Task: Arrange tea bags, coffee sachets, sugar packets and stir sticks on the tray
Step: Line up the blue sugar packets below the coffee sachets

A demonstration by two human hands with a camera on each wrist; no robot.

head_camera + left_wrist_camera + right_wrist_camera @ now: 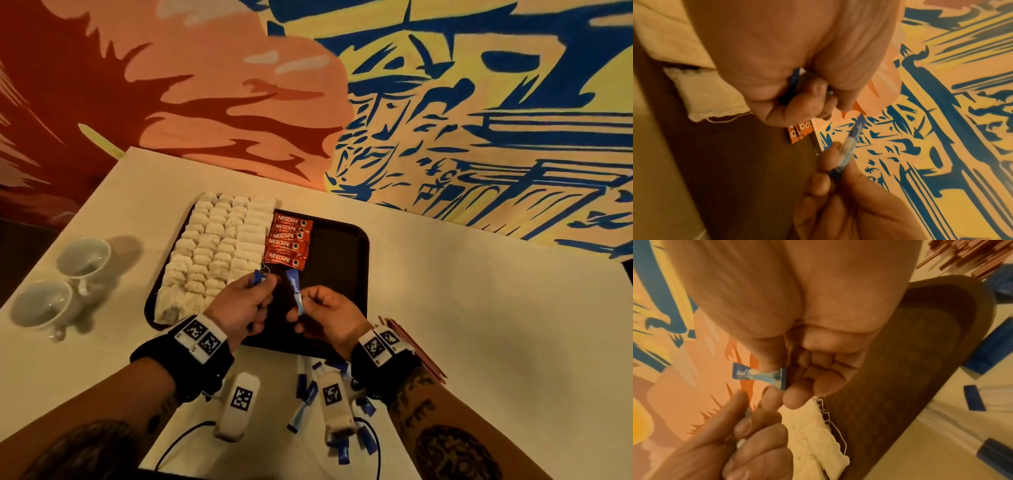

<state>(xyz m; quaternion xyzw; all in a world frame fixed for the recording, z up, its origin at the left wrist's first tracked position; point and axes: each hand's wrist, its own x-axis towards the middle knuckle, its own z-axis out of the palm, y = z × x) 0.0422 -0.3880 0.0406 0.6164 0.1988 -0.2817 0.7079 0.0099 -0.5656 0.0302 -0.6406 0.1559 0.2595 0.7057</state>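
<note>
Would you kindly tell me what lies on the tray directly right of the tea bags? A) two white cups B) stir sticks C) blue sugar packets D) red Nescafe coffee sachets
D: a column of red Nescafe coffee sachets lies against the tea bags on the dark tray.

Both forearms are bare and carry dark tattoos, one round and dense at the lower right of the head view. Each wrist wears a broad black band (pixel 185 363) topped by white blocks printed with black square marker codes (pixel 200 337). A white camera housing (pixel 238 406) bearing one more code hangs under each wrist, with thin black cables (pixel 178 442) trailing off it.
</note>
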